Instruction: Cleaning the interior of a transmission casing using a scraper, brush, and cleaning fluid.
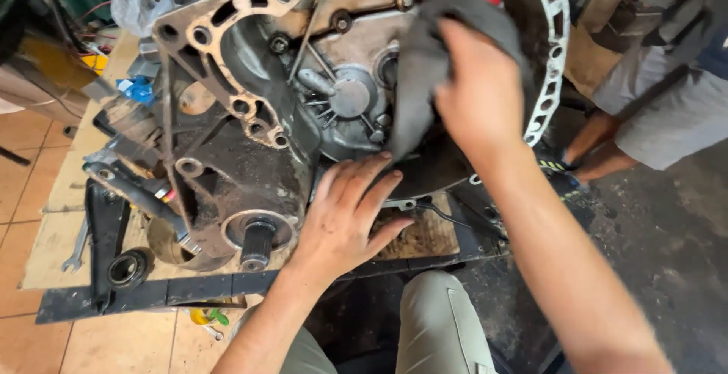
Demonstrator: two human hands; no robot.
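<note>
A grimy gearbox housing [258,116] lies on a wooden board [53,245] on the floor. The right hand [478,86] presses a grey rag [425,63], bunched under its curled fingers, into the bell housing. The left hand [349,207] rests open, fingers spread, on the housing's lower edge, beside the splined shaft [256,243].

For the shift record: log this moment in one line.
right hand: presses grey rag inside gearbox housing | left hand: flat on housing's lower edge | wrench: on floor
</note>
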